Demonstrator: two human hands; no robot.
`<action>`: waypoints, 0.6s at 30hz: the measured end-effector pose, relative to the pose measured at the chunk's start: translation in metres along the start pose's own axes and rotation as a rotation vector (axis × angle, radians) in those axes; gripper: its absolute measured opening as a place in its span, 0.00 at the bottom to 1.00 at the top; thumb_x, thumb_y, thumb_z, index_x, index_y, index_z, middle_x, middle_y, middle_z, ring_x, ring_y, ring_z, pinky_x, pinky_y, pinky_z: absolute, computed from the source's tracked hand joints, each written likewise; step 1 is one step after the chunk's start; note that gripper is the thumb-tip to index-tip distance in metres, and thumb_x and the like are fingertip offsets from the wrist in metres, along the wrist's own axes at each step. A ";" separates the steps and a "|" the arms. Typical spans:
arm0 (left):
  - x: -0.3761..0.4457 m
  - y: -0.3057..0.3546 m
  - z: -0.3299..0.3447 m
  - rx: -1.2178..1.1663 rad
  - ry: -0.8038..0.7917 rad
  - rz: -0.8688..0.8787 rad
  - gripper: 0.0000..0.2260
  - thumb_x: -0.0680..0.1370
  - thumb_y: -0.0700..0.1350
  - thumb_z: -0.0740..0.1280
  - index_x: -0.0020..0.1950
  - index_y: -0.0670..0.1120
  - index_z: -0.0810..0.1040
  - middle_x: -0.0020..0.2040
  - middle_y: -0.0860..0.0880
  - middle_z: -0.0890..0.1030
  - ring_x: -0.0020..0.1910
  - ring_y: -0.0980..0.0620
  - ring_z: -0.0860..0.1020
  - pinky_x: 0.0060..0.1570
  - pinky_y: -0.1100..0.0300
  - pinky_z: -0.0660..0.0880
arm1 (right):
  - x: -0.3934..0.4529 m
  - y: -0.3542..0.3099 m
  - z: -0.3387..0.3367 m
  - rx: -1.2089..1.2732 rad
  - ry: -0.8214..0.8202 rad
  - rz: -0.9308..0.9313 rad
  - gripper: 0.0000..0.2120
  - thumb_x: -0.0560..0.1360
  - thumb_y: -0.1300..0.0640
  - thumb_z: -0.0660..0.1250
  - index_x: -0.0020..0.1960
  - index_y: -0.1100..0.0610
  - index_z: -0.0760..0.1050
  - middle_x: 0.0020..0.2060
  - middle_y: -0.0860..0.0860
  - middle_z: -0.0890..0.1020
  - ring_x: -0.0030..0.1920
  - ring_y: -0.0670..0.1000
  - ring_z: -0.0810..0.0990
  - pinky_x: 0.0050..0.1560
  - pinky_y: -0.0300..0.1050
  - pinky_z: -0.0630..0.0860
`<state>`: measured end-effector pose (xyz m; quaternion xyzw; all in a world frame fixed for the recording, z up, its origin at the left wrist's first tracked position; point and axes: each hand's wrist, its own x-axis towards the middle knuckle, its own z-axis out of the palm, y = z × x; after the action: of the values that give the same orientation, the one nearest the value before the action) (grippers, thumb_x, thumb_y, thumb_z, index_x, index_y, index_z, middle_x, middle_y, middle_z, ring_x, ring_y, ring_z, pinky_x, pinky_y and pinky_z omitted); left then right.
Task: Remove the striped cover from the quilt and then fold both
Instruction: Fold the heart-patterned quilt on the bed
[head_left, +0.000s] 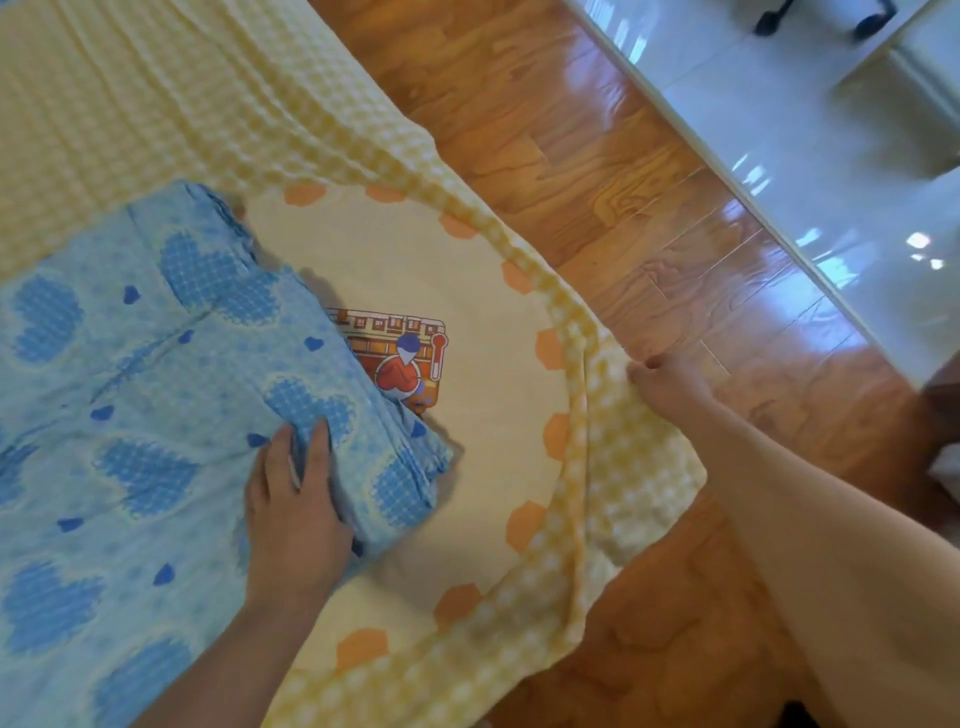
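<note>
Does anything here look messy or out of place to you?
Nothing is spilled or damaged. The yellow checked cover is askew: its corner hangs off the bed over the wooden floor, pinched by the right hand. The blue heart-print quilt lies bunched on the cover, its folded edges uneven, pressed flat by the left hand.

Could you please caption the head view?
Left hand presses folded blue heart-print quilt; right hand grips yellow checkered cover.
</note>
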<state>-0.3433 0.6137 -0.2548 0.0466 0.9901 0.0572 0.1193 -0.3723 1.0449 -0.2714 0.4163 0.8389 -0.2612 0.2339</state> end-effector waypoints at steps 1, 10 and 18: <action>0.002 0.007 -0.001 -0.011 -0.039 -0.017 0.46 0.61 0.33 0.73 0.78 0.43 0.62 0.75 0.35 0.60 0.71 0.30 0.62 0.68 0.34 0.64 | -0.001 0.005 -0.001 -0.024 -0.012 -0.018 0.15 0.78 0.46 0.62 0.55 0.56 0.78 0.47 0.55 0.81 0.45 0.57 0.79 0.35 0.42 0.71; 0.020 0.019 -0.014 0.192 -0.371 -0.111 0.51 0.70 0.48 0.75 0.81 0.54 0.43 0.79 0.45 0.44 0.77 0.38 0.48 0.69 0.38 0.65 | -0.045 0.077 0.001 0.043 0.092 -0.018 0.15 0.79 0.45 0.60 0.52 0.55 0.78 0.45 0.52 0.80 0.47 0.56 0.78 0.41 0.48 0.71; 0.024 0.032 -0.014 0.296 -0.418 -0.128 0.48 0.75 0.49 0.69 0.79 0.54 0.34 0.78 0.44 0.38 0.78 0.38 0.44 0.68 0.39 0.66 | -0.061 0.105 0.007 0.108 -0.104 0.043 0.17 0.78 0.47 0.65 0.63 0.55 0.75 0.54 0.52 0.80 0.58 0.57 0.76 0.55 0.51 0.75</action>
<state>-0.3673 0.6469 -0.2425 0.0117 0.9426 -0.1069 0.3163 -0.2520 1.0597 -0.2650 0.4320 0.8011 -0.3224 0.2601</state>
